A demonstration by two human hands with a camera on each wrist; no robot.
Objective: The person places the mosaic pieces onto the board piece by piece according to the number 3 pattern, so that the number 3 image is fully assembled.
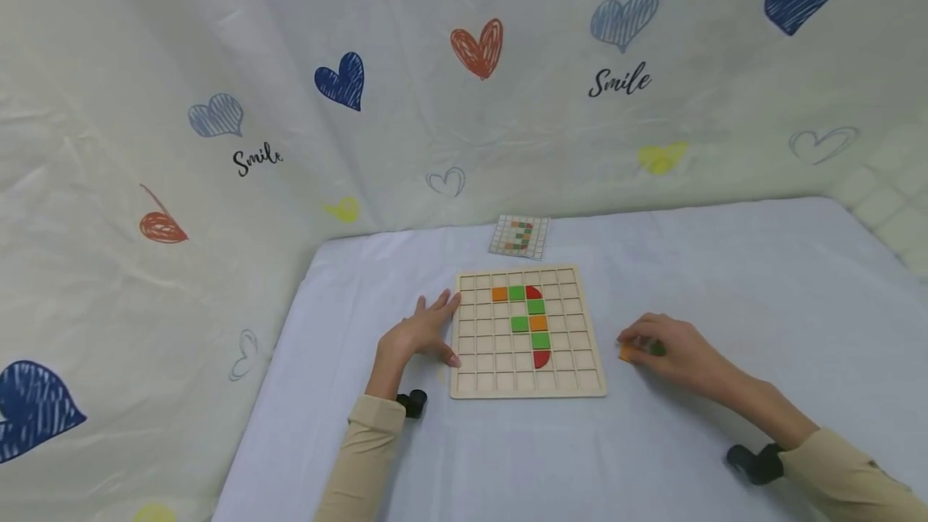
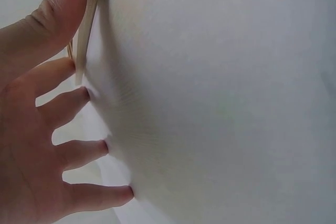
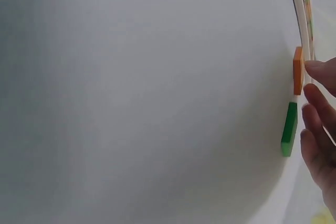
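Note:
A wooden grid board (image 1: 482, 385) lies on the cloth, with several orange, green and red tiles (image 1: 536, 323) set in its squares. My left hand (image 1: 416, 335) is at the board's left edge, fingers spread, fingertips and thumb against the rim; the left wrist view shows that hand (image 2: 31, 129) with fingertips on the cloth. To the right of the board, my right hand (image 1: 670, 349) pinches an orange square tile (image 1: 625, 353) between thumb and index finger, low at the cloth. Beside it lies a green tile (image 3: 289, 129), partly under the hand in the head view.
A small printed pattern card (image 1: 519, 237) lies behind the board, showing a coloured figure on a grid. White cloth (image 1: 725, 280) covers the table. A curtain (image 1: 406, 127) with hearts and lettering hangs behind. Black wrist devices (image 1: 756, 464) sit at both cuffs.

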